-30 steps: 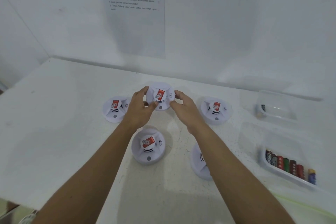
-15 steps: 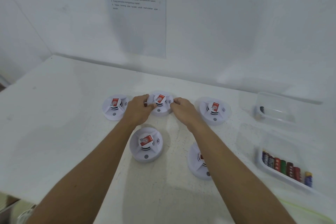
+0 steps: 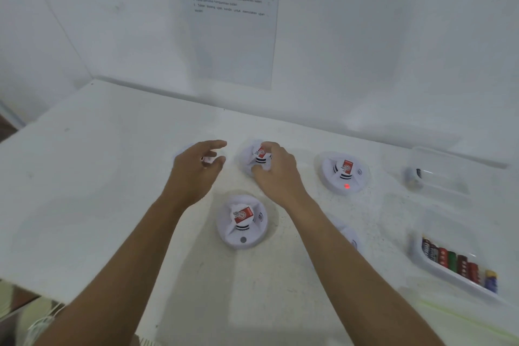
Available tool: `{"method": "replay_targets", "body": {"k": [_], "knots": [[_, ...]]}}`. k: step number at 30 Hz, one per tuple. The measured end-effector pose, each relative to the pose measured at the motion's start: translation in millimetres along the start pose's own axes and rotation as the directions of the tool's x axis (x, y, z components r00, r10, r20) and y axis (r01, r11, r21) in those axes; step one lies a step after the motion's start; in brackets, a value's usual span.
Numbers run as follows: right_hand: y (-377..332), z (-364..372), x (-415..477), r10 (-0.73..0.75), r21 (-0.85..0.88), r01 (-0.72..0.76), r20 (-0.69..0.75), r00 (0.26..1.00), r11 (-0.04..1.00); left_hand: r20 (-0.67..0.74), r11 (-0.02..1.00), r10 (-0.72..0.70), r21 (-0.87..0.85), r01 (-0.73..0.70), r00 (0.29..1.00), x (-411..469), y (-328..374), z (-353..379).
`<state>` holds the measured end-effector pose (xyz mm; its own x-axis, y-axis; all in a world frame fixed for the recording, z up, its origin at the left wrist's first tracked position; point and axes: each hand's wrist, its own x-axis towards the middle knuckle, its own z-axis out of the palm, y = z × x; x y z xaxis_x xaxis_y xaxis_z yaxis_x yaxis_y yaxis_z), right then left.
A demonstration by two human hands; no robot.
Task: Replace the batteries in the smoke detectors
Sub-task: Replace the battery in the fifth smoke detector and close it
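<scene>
Several round white smoke detectors with red labels lie on the white table (image 3: pixel 84 191). My right hand (image 3: pixel 276 168) grips the middle rear detector (image 3: pixel 252 159), fingers curled over its top and front. My left hand (image 3: pixel 196 168) hovers with fingers spread above the left rear detector (image 3: pixel 207 159), which it mostly hides. The right rear detector (image 3: pixel 344 173) shows a lit red lamp. A front detector (image 3: pixel 243 222) lies between my forearms. Another detector (image 3: pixel 348 236) peeks out from behind my right forearm.
A white tray (image 3: pixel 438 270) at the right front holds a row of several coloured batteries (image 3: pixel 460 261). Behind it stands a clear plastic box (image 3: pixel 441 174) with a battery (image 3: pixel 414 175) inside. A printed instruction sheet (image 3: pixel 233 17) hangs on the wall behind the table.
My left hand let go of the middle rear detector and moved left over the left rear one. My right hand closed over the middle detector. The right rear detector's red lamp has lit.
</scene>
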<state>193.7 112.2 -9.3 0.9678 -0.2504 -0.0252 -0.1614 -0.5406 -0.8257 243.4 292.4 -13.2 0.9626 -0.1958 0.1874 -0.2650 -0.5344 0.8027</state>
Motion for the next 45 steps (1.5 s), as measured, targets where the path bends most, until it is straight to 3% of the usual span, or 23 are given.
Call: {"method": "replay_targets", "body": {"k": [5,8,10,12,19,26,34,41,45], "knots": [[-24,33,-4,-0.093,-0.008,0.095,0.148,0.985,0.995,-0.113,0.998,-0.057,0.014,0.059,0.992,-14,-48,-37],[-39,57,0,-0.107,-0.036,0.117,0.199,0.974,0.993,-0.075,0.956,-0.006,0.293,0.027,0.997,-15,-80,-59],[-47,74,9,-0.091,-0.074,0.11,0.221,0.971,0.991,0.03,0.868,0.043,0.494,-0.052,0.999,-11,-102,-71],[-51,90,20,-0.056,-0.122,0.086,0.229,0.972,0.989,0.119,0.803,0.045,0.587,-0.107,0.992,-7,-119,-80],[-62,124,47,0.074,-0.437,0.08,0.324,0.943,0.896,0.221,0.752,0.127,0.613,-0.24,0.967,-5,-144,-91],[-66,131,57,0.088,-0.509,0.046,0.237,0.968,0.859,0.228,0.797,0.076,0.571,-0.197,0.971,-2,-151,-90],[-70,126,33,0.019,-0.31,0.001,0.062,0.998,0.951,0.194,0.811,0.083,0.557,-0.18,0.977,-1,-151,-94],[-73,103,-15,0.029,0.132,-0.025,-0.029,0.999,0.991,0.206,0.791,0.143,0.564,-0.237,0.968,-2,-150,-93],[-67,85,-45,-0.003,0.379,0.012,-0.023,1.0,0.925,0.224,0.877,0.228,0.376,-0.299,0.948,-9,-136,-92]]}}
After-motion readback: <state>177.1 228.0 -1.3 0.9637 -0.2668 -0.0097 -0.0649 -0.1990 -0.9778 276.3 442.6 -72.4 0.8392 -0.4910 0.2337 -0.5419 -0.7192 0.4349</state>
